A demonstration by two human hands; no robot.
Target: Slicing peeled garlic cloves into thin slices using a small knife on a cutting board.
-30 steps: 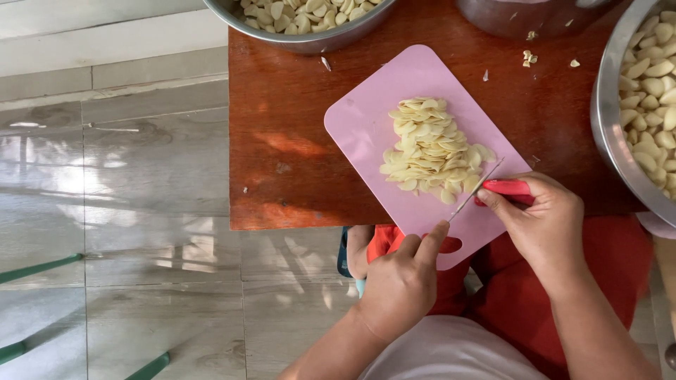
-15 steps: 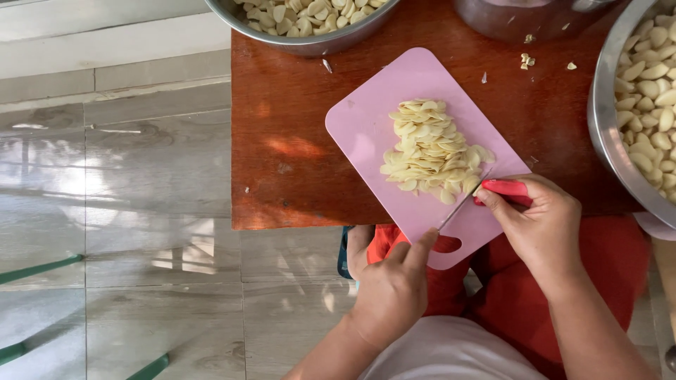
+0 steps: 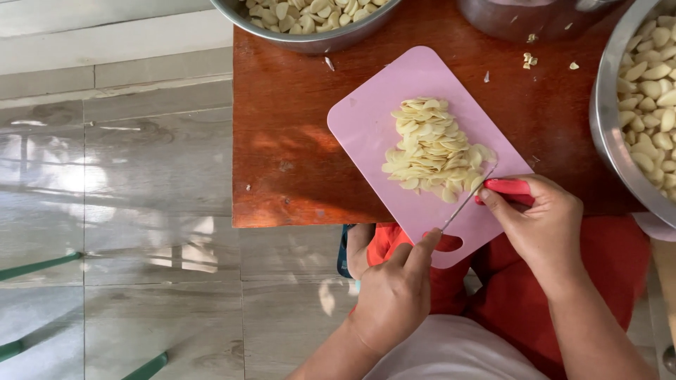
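Observation:
A pink cutting board [image 3: 373, 134] lies on a reddish wooden table [image 3: 289, 141], jutting over its near edge. A heap of sliced garlic [image 3: 431, 148] sits on the board's middle. My right hand [image 3: 546, 225] grips a knife by its red handle [image 3: 508, 186]; the thin blade [image 3: 468, 200] rests on the board beside the slices. My left hand [image 3: 394, 292] is below the table edge, its forefinger touching the blade's tip at the board's near end.
A steel bowl of peeled garlic cloves [image 3: 310, 17] stands at the table's far edge. Another steel bowl of cloves [image 3: 644, 105] is at the right. A third steel vessel [image 3: 521, 17] is at the back. Grey tiled floor [image 3: 113, 211] spreads to the left.
My left hand has shifted slightly and its forefinger now reaches up to the blade's tip. The right hand and knife have barely moved.

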